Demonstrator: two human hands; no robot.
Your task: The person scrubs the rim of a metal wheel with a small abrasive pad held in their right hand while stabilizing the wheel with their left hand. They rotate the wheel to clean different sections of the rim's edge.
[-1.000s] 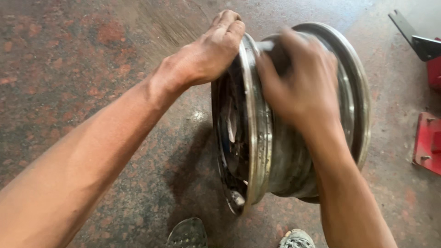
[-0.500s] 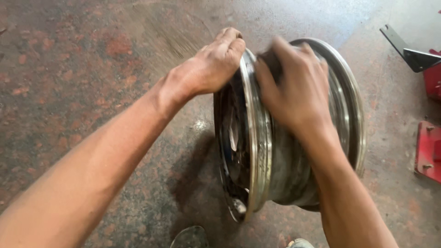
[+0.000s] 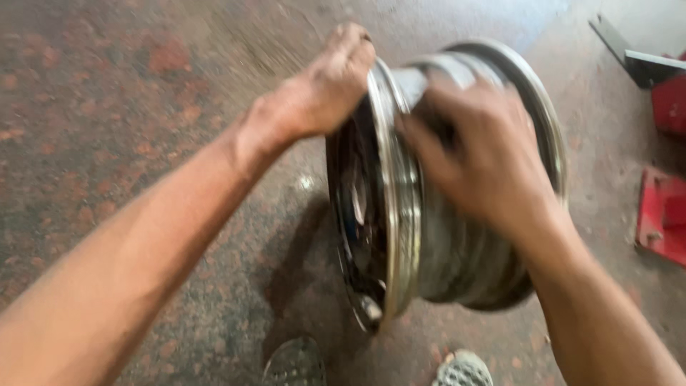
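A bare steel wheel rim (image 3: 436,214), silvery grey and round, stands upright on its edge on the mottled reddish-brown stone floor (image 3: 128,107). The left hand (image 3: 325,86) takes hold at the very top of the near flange, fingers curled over the edge and out of sight behind it, so its grip is closed on the rim. Just beside that grip, across the barrel, the right hand (image 3: 479,154) lies on the rim's outer surface with fingers spread and pressed down; the hand is blurred, and whether it clamps the metal or only rests on it cannot be told. Below the left grip the dark inner face of the rim shows, with its hub holes dimly visible. Straight beneath both hands, at the lower border, sit the toes of two patterned shoes (image 3: 296,364). Well away from the right grip, red metal parts (image 3: 664,214) lie on the floor, and a dark metal bracket (image 3: 636,57) sits beyond them.
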